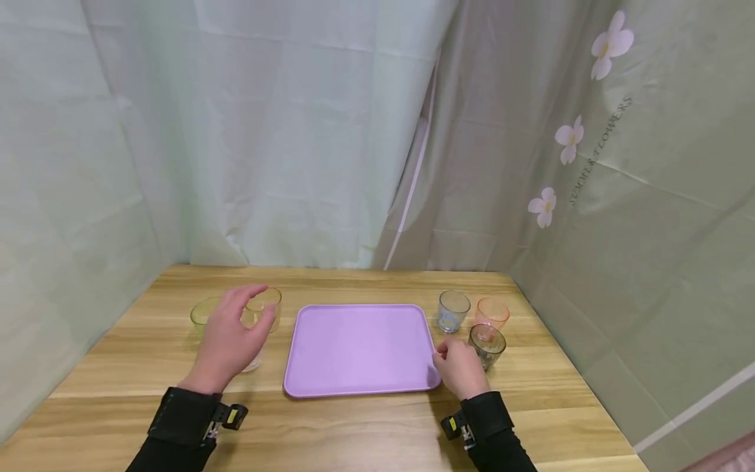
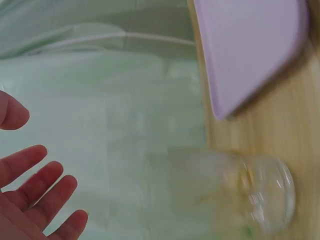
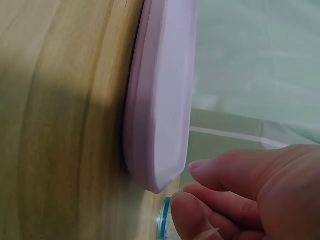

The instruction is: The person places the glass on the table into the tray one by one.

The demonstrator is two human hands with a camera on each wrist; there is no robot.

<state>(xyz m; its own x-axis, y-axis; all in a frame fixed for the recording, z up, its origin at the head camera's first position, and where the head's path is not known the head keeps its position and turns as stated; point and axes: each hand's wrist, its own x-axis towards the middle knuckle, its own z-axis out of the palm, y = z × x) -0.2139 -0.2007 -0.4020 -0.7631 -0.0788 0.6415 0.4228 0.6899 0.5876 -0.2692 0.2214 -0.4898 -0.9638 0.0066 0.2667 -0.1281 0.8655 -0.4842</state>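
My left hand (image 1: 232,334) hovers over the glasses at the left, thumb and fingers spread apart and holding nothing. Under it stands a clear glass (image 2: 272,195), mostly hidden by the hand in the head view. A green glass (image 1: 202,313) and a yellow glass (image 1: 272,301) stand just behind. Beside the near right corner of a purple tray (image 1: 362,351) is my right hand (image 1: 460,367), its fingers loosely bent with nothing between them. Close by it are a grey-black glass (image 1: 488,347), a bluish glass (image 1: 453,312) and an orange glass (image 1: 492,312).
The wooden table (image 1: 330,432) carries the tray in its middle, with glasses on both sides. Pale curtains (image 1: 283,131) hang behind the far edge and along both sides. A flower-printed curtain (image 1: 649,229) borders the right.
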